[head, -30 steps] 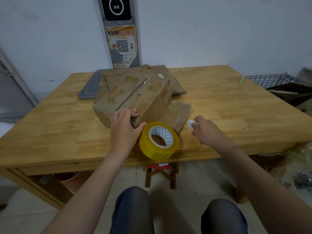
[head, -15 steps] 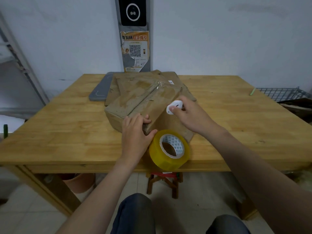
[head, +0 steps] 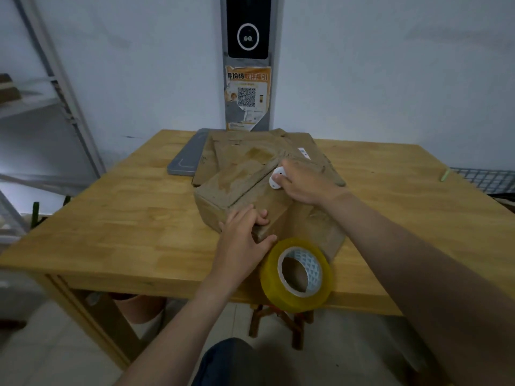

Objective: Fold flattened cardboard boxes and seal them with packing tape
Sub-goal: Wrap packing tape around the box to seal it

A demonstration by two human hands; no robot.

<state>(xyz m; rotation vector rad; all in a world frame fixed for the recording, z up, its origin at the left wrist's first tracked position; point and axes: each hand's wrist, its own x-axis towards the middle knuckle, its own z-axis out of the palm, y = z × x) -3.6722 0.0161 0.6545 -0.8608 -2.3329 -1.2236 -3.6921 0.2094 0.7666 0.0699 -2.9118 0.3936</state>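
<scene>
A folded brown cardboard box (head: 237, 188) stands on the wooden table (head: 125, 227), with clear tape along its top seam. My left hand (head: 242, 240) grips the box's near corner, fingers over the top edge and thumb on the side. A small white cutter (head: 277, 181) is pinched in my right hand (head: 302, 182), which rests on the box's top by the seam. A yellow tape roll (head: 296, 274) leans at the table's front edge, just right of my left hand. Flattened cardboard boxes (head: 317, 154) lie under and behind the box.
A grey flat panel (head: 185, 160) lies at the table's back left. A wire rack (head: 485, 179) sits off the right edge, with a green pen (head: 445, 174) near it. A metal shelf frame (head: 64, 87) stands to the left. A small stool (head: 281, 321) stands under the table.
My right hand carried the white cutter from the table up onto the box's top seam. My left hand stayed on the box's corner. The camera view tilted up and closer.
</scene>
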